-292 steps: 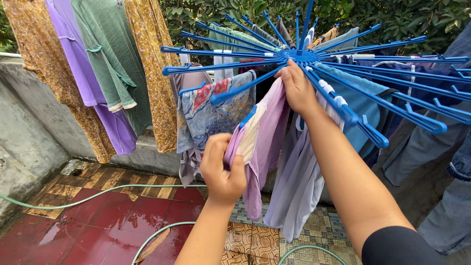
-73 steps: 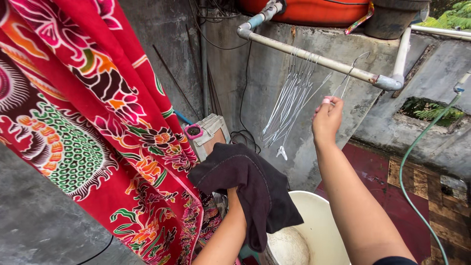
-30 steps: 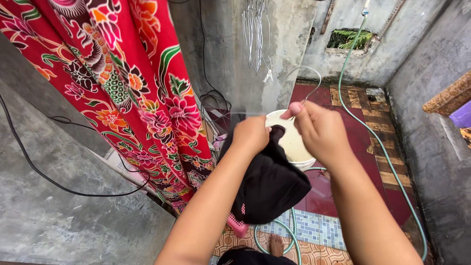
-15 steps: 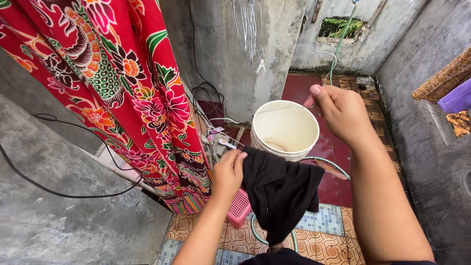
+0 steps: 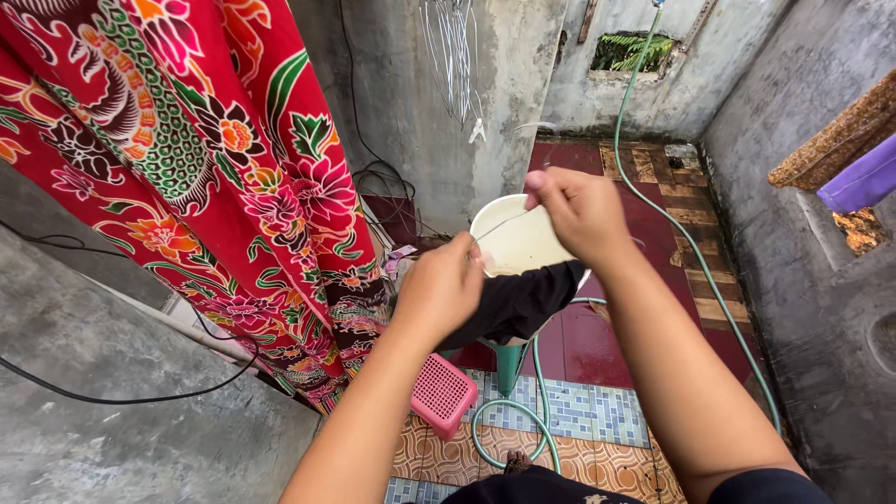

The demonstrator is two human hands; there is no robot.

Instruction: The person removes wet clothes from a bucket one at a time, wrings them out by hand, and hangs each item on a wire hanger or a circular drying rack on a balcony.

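A black garment [image 5: 523, 303] is gripped in the closed left hand [image 5: 439, 289] while what appears to be a wire hanger [image 5: 499, 227], pinched just above by the right hand [image 5: 579, 210], is best fed into its opening.

Hanging red floral cloth [image 5: 187, 159] blocks nine o'clock — wire hangers [image 5: 453, 56] dangle at twelve, white bucket [image 5: 513, 245] sits below — open tiled floor [image 5: 672, 187] toward two.

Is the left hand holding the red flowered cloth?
No, the left hand grips a black garment in front of the white bucket, while the red flowered cloth hangs apart to its left.
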